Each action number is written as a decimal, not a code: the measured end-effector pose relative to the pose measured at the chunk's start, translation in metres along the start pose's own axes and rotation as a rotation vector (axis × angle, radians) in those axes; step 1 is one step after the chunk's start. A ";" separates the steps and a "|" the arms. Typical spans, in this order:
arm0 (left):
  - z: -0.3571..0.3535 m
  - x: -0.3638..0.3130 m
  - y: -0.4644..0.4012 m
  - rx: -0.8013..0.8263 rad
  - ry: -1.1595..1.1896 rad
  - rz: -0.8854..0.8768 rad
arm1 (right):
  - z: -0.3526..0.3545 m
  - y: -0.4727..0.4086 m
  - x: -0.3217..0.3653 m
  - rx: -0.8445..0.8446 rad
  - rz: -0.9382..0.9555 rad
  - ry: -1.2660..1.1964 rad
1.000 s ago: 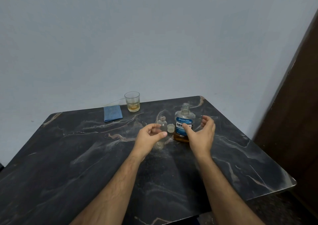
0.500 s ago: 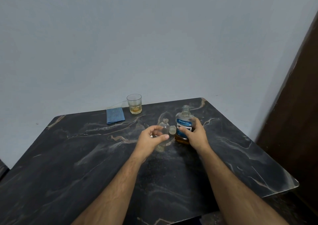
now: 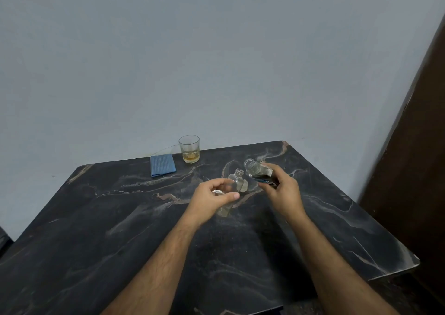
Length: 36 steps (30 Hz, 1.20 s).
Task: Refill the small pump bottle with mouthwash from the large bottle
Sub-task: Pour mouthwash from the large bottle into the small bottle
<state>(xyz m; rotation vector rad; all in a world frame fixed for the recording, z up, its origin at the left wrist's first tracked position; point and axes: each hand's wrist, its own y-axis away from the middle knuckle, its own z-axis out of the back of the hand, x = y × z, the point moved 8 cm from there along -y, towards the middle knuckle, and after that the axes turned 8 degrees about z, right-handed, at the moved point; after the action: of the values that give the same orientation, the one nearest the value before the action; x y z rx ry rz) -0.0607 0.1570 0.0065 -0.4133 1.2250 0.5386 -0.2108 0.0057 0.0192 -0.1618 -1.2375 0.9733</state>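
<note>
My left hand (image 3: 212, 201) grips the small clear bottle (image 3: 235, 181), which has no pump on its open neck and leans slightly to the right. Its base shows below my thumb. My right hand (image 3: 284, 194) grips the large mouthwash bottle (image 3: 257, 170) by its blue-labelled body, lifted off the table and tilted left. The large bottle is uncapped, and its open mouth sits just above and right of the small bottle's neck. A pale cap (image 3: 245, 186) lies on the table behind the small bottle. A small white piece shows between my left fingers.
On the dark marble table (image 3: 108, 230), a glass (image 3: 189, 149) with a little amber liquid stands at the far edge beside a folded blue cloth (image 3: 162, 165). A dark wooden panel (image 3: 414, 170) runs close along the table's right side.
My right hand closed round the large bottle, lifted it off the table and tilted it left toward the small bottle. My left hand kept its hold on the small bottle.
</note>
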 end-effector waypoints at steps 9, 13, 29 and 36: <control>0.005 -0.005 0.000 0.023 -0.022 -0.008 | 0.014 -0.006 0.022 0.026 0.158 0.112; 0.008 -0.006 -0.001 0.023 -0.042 -0.009 | 0.014 -0.010 0.025 0.036 0.197 0.158; 0.012 -0.004 0.001 0.014 -0.020 -0.003 | 0.020 -0.016 0.045 0.050 0.289 0.410; 0.014 -0.003 0.000 0.012 -0.018 0.005 | 0.020 -0.020 0.047 0.075 0.314 0.477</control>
<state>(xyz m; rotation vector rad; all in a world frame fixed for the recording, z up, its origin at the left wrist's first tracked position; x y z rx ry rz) -0.0509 0.1643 0.0137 -0.3944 1.2121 0.5380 -0.2169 0.0184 0.0727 -0.5104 -0.7470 1.1665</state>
